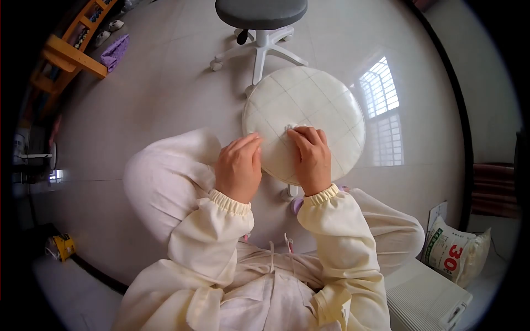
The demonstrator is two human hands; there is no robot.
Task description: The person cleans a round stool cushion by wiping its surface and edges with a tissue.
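Observation:
A round stool (pixel 309 99) with a cream padded seat, marked by crossing stitched lines, stands in front of my knees. My right hand (pixel 313 157) is over the middle of the seat. Its thumb and fingertips are pinched on a small white thing (pixel 289 128), too small to tell its kind. At the left edge of the seat is my left hand (pixel 238 168), fingers bent and pressed together against the thumb. Whatever those fingertips hold, if anything, is hidden. Both arms wear cream sleeves (pixel 337 223) with elastic cuffs.
Beyond the stool stands a grey swivel chair (pixel 261 14) on a white wheeled base. A wooden rack (pixel 72 58) with a purple cloth (pixel 115 53) is at the upper left. On the right sit a printed plastic bag (pixel 455 251) and a white ribbed box (pixel 428 298).

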